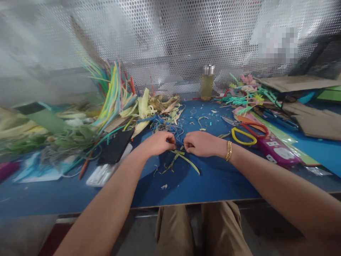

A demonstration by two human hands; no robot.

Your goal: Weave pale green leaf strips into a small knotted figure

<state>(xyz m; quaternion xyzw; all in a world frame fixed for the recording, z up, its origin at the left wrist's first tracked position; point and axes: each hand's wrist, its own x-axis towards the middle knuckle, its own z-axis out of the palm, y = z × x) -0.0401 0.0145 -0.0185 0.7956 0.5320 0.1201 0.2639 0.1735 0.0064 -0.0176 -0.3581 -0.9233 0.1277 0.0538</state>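
Note:
In front of me a small piece of knotted green plant strips (178, 153), perhaps corn husk, lies over the blue tabletop (213, 185), one long end trailing to the right. My left hand (161, 143) is closed in a pinch at its upper left end. Opposite, my right hand (198, 143) has its fingers curled together at the upper right of the strips. The fingertips hide just where each strip is gripped. Blue string (178, 129) lies tangled right behind both hands, against a pile of dry corn husks (145, 105).
Red-handled scissors (257, 130) and yellow-handled scissors (243, 137) lie right, by a purple case (279, 151). A bottle of yellowish liquid (207, 83) stands behind. Left are a black phone (114, 146), colourful stems (114, 89) and greenery (74, 138). Perforated metal (160, 42) closes the back.

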